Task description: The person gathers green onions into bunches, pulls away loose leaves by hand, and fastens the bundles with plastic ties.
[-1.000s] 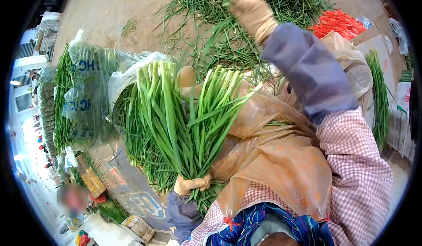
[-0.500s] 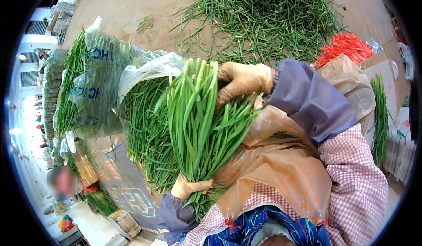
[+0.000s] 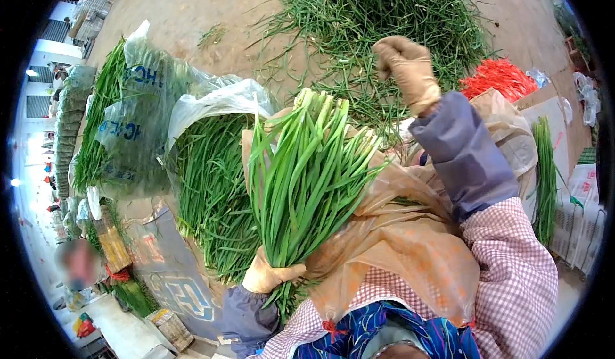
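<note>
My left hand [image 3: 272, 273], in a tan glove, is closed round the lower leafy end of a bunch of garlic chives [image 3: 304, 186]. The pale cut ends point up and away from me, fanned a little to the right. My right hand [image 3: 407, 70], gloved too, is raised beyond the bunch, in front of a loose pile of green leaves [image 3: 384, 13] on the floor. Its fingers are curled in, and whatever they hold, if anything, is hidden. Left of the bunch, more chives [image 3: 214, 186] lie in an open clear plastic bag [image 3: 218, 102].
A filled plastic bag with blue lettering [image 3: 144, 122] stands at the left. Red ties [image 3: 500, 80] are heaped at the right, near an upright thin bundle of chives [image 3: 544, 179]. A brown plastic apron [image 3: 397, 250] covers my lap. A blurred person [image 3: 78, 266] is far left.
My right hand has left the top of the bunch and moved up and right, towards the leaf pile. The bunch's cut ends have spread to the right, with my left hand still round it.
</note>
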`<state>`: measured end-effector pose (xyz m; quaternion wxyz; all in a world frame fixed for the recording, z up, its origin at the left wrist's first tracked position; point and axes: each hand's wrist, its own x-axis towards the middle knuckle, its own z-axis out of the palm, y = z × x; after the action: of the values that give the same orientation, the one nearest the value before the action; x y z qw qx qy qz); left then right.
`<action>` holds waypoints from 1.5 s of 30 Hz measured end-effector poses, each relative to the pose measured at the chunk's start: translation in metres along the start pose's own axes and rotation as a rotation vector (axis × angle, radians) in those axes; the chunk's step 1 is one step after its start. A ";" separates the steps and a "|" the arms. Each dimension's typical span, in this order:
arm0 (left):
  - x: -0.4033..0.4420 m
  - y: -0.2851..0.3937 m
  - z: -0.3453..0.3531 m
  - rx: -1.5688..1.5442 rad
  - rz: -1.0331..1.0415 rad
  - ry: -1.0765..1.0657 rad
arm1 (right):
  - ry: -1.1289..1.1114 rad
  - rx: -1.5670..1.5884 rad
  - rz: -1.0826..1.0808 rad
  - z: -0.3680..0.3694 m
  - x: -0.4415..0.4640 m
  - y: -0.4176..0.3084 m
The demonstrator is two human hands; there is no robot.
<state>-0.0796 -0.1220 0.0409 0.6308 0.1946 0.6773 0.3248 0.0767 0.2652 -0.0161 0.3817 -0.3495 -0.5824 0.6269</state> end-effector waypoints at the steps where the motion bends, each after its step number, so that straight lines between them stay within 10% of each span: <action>1: 0.001 0.002 0.001 -0.001 0.006 0.000 | -0.023 0.009 -0.093 -0.001 -0.007 -0.014; 6: 0.006 0.007 0.003 0.163 0.082 0.008 | -0.389 -0.709 -0.875 0.027 -0.058 -0.063; 14: 0.000 -0.005 0.008 0.022 0.107 0.060 | -0.218 -0.852 -1.126 0.035 -0.059 -0.031; 17: -0.003 0.009 0.011 0.054 -0.033 0.044 | -0.066 -0.517 -0.730 0.025 -0.053 -0.019; 20: 0.001 0.004 0.013 0.214 0.291 0.067 | 0.192 0.032 -0.184 -0.009 -0.020 -0.013; 22: -0.005 0.005 0.014 0.143 0.162 0.082 | 0.188 -0.269 -0.108 -0.057 0.010 0.007; 28: -0.003 0.021 0.026 0.263 0.170 0.118 | -0.473 -0.754 -0.799 0.017 -0.062 -0.082; 40: -0.006 0.014 0.030 0.385 0.220 0.214 | 0.065 -0.227 -0.180 -0.034 -0.019 -0.038; 45: -0.006 0.025 0.038 0.508 0.249 0.243 | -0.744 -0.953 -0.441 -0.002 -0.046 -0.078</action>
<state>-0.0449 -0.1004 0.0629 0.4315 0.3873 0.7784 0.2406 0.1057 0.2276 0.0611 0.0770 -0.1122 -0.9487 0.2854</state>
